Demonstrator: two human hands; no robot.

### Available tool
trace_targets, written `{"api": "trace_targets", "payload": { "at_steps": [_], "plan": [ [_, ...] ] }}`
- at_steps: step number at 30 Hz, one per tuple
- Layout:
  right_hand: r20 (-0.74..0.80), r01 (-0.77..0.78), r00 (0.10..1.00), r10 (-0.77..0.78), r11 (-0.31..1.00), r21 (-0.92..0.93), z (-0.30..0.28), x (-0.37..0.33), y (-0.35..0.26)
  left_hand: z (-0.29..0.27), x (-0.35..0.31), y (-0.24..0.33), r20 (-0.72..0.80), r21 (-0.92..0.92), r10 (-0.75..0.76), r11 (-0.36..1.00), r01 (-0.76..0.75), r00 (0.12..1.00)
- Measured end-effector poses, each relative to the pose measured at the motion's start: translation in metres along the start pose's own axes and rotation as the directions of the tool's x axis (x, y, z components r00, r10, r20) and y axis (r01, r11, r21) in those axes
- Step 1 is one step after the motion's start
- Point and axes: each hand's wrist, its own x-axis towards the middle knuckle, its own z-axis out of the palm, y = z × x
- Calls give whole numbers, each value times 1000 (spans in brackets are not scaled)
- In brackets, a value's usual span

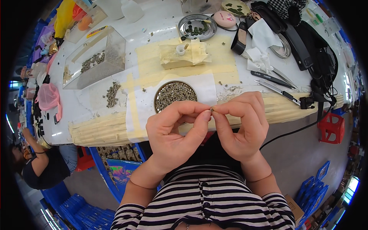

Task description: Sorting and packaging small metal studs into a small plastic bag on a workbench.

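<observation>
- The small metal piece sits between the fingertips of both hands, above the near edge of the tabletop; its details are too tiny to make out.
- The left hand has thumb and index finger pinched narrowly on it from the left; the right hand pinches it likewise from the right.
- A slip seems the main risk: so little to grip, and a slight twist or uneven squeeze could flick it away.
- Falling near, it could land on the striped shirt or the grey floor; falling far, it could vanish among the lookalikes in the round dish, partly behind the left hand.
- A careless elbow or sleeve might also scatter the loose pile left of that dish.
- The tabletop is white, its near edge padded with creamy tape; a taped block stands beyond the dish, a clear bin far left, tweezers and a craft knife to the right.
- Around it: a red stool at right, blue crates near left, and a co-worker at far left.
</observation>
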Motion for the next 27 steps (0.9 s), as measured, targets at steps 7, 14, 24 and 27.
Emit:
{"api": "trace_targets", "payload": {
  "at_steps": [7,14,24,27],
  "plan": [
    [-86,6,996,-12,998,-69,7,-2,-3,3,-2,-9,15,62,176,982,-177,984],
    [-60,14,998,-15,1000,-23,7,-2,-11,3,1,-7,-46,-153,23,988,-29,999],
    [3,-64,998,64,996,56,-1,-6,-10,-1,1,-3,15,-169,-48,984,50,999],
    [-7,-77,997,78,995,66,-1,-6,-8,-1,0,-3,19,-132,-37,991,39,999]
  ]
}}
